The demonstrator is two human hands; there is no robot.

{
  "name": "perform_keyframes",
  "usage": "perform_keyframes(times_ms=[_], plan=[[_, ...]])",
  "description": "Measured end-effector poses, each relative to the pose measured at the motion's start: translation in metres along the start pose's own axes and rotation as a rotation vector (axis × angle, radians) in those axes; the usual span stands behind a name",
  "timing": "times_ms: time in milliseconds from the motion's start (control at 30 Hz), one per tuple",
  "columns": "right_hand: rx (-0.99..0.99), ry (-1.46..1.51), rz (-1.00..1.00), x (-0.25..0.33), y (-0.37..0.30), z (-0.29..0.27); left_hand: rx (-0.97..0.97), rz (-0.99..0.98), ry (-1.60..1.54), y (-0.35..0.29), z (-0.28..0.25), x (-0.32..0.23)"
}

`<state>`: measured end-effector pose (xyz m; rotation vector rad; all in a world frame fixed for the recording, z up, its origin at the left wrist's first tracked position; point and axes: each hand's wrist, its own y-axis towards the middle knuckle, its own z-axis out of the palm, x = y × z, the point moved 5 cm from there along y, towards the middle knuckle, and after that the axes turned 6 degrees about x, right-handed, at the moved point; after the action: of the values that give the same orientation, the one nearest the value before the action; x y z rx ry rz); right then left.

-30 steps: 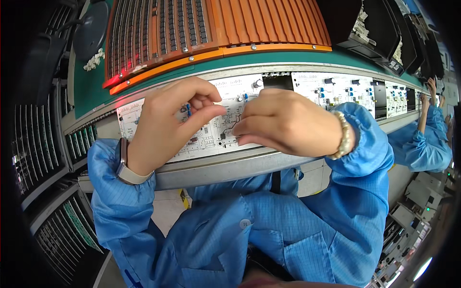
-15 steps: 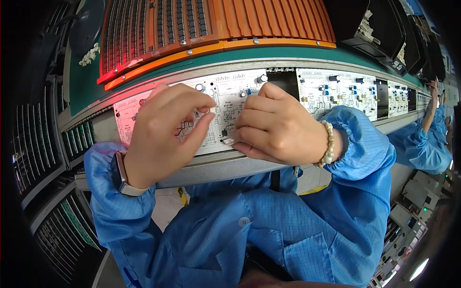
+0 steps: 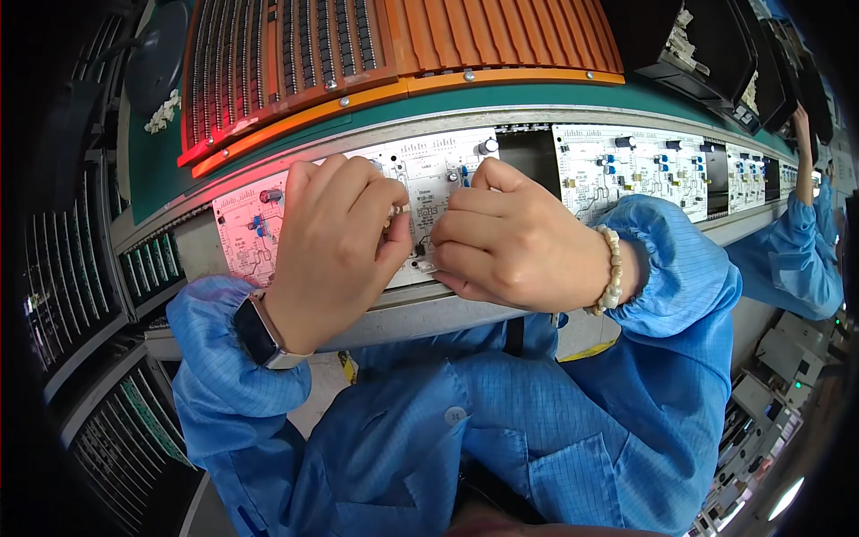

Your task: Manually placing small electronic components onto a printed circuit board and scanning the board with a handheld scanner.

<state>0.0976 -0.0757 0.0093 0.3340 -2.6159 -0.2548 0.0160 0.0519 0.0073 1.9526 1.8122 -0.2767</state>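
A white circuit board (image 3: 246, 234) lies on the conveyor rail in front of me, reddish light over its left part. Above its middle is my left hand (image 3: 344, 237), thumb and fingers curled into a pinch; a small yellowish bit shows at the fingertips, too small to name. Close beside it, my right hand (image 3: 510, 234) is closed over the board's right part, its fingertips bent down toward the surface. What it holds, if anything, is hidden. A black capacitor (image 3: 488, 146) stands at the board's upper right corner, and blue parts (image 3: 259, 225) sit at its left.
Behind the rail stands an orange rack (image 3: 501, 40) with rows of dark components on its left. More populated boards (image 3: 631, 170) line the conveyor to the right. White connectors (image 3: 164, 111) lie piled on the green mat (image 3: 148, 170). Black bins (image 3: 707, 67) stand far right, near another person's arm (image 3: 803, 152).
My left hand has moved right, closer to my right hand, and its fingers have drawn together. The small white part seen at my right fingertips is now hidden.
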Motion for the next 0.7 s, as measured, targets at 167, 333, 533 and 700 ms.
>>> perform_keyframes(times_ms=[167,333,533,700], plan=[[0.012,-0.012,0.002,0.0,-0.002,0.0,0.024,-0.001,-0.028,0.002,0.002,0.0],[0.011,-0.01,0.004,-0.001,-0.003,-0.003,0.06,0.009,0.0,0.004,-0.001,-0.003],[0.016,0.02,0.01,-0.002,-0.003,-0.006,0.099,-0.053,-0.095,0.004,-0.012,0.002],[0.058,0.053,0.014,-0.005,-0.003,-0.005,-0.124,-0.113,-0.096,0.004,-0.052,0.024]])
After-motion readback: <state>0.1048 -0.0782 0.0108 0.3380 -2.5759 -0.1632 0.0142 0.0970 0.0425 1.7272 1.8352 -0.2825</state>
